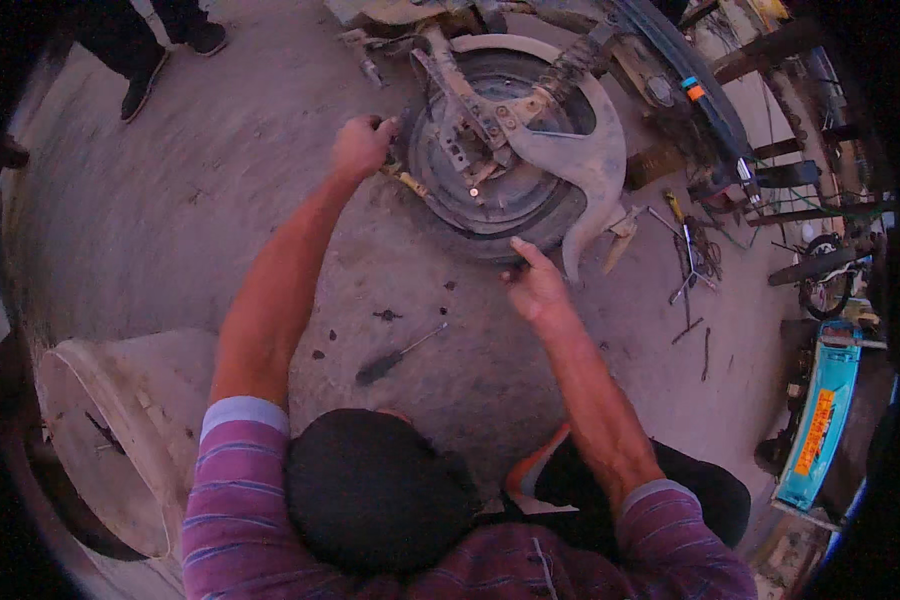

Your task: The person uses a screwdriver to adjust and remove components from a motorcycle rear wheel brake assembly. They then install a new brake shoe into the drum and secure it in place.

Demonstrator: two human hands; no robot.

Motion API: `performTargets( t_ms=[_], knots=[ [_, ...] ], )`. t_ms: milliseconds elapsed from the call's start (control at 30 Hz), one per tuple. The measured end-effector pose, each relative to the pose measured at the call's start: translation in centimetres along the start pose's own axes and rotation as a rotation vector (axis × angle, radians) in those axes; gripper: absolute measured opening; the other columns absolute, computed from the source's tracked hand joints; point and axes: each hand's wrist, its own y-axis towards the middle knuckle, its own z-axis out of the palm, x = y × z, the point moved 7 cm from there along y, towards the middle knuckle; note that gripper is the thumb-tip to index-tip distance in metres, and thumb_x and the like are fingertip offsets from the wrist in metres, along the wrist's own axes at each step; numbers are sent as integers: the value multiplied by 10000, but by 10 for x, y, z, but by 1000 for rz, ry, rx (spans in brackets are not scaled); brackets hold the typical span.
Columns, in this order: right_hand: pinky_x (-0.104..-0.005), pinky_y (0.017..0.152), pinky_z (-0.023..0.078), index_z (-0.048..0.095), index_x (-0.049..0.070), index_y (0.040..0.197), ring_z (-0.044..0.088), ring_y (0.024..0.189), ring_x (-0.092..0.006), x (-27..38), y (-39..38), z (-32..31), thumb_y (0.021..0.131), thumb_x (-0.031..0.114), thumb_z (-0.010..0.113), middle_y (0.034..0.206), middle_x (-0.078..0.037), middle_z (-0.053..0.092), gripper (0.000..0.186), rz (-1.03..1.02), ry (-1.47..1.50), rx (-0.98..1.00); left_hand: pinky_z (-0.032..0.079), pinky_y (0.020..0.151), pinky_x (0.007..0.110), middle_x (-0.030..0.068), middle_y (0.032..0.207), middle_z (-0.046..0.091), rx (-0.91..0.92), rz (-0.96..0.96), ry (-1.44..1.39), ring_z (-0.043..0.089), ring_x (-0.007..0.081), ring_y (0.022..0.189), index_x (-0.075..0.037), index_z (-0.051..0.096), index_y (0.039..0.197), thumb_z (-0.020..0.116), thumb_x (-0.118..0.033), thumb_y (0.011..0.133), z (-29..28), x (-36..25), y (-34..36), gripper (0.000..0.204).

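A scooter or motorcycle wheel (pixel 450 215) with a black tire sits under a dusty fender (pixel 595 140) at the upper middle. My left hand (pixel 362 148) is closed at the wheel's left side; whatever its fingers hold is too dark to make out. Just below that hand, a yellowish piece (pixel 411 184) lies against the tire. At the tire's near edge is my right hand (pixel 538 285), thumb laid along the rubber and fingers curled around beneath it. A metal bracket (pixel 470 140) and a coil spring shock absorber (pixel 570 72) partly cover the wheel.
A screwdriver (pixel 400 357) and small dark parts (pixel 387 315) lie on the dusty ground. Several hand tools (pixel 692 255) are right of the wheel. A large pale drum (pixel 140 400) lies at left, a turquoise case (pixel 820 420) at right. Another person's shoes (pixel 144 86) stand upper left.
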Motion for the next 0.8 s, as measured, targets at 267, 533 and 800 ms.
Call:
performTargets(
  t_ms=[267, 533, 800],
  knots=[
    [-356, 741, 429, 641, 183, 1121, 554, 971, -158, 0, 1, -6, 862, 243, 815, 1070, 29, 627, 318, 23, 42, 22, 543, 700, 414, 177, 825, 736, 75, 18, 10, 722, 289, 724, 7, 735, 1047, 680, -380, 953, -6, 64, -118, 401],
    [-425, 998, 423, 615, 159, 1308, 541, 1177, -194, 1, 14, -23, 886, 318, 804, 1282, 8, 612, 489, -100, 72, -108, 551, 761, 467, 173, 949, 753, 487, 132, 262, 725, 371, 839, -73, 723, 1163, 709, -465, 913, -6, 2, -182, 466],
    [-420, 969, 476, 592, 133, 1342, 577, 1122, -188, -29, 19, -26, 900, 351, 790, 1304, -10, 608, 532, -159, -206, -162, 543, 768, 425, 158, 923, 739, 243, -58, 102, 711, 282, 833, -32, 705, 1161, 708, -414, 916, -95, -40, -245, 453]
  ],
)
